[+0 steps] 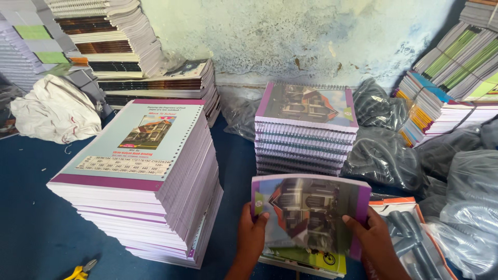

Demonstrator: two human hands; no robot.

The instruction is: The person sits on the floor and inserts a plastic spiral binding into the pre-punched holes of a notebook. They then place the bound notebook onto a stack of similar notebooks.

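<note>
Blue floor (31, 228), rough pale-blue plaster wall (290, 36) far side. Near centre: left hand (251, 236) and right hand (376, 243) both grip a glossy notebook (308, 215), thumbs on its purple-edged cover, motion-blurred. Tall unbound stack (150, 181) left, spiral-bound stack (306, 129) behind. Bags of black plastic coils (384, 155) right. White cloth (54, 111) far left; yellow pliers (80, 269) near left.

Pale blue-green plaster wall (311, 36) seen stained and flaking, dark blue floor (31, 228) lit by soft daylight, notebook stacks (140, 171) piled along the wall, white cloth (54, 111) crumpled at left, grey plastic bags (384, 150) heaped at right
</note>
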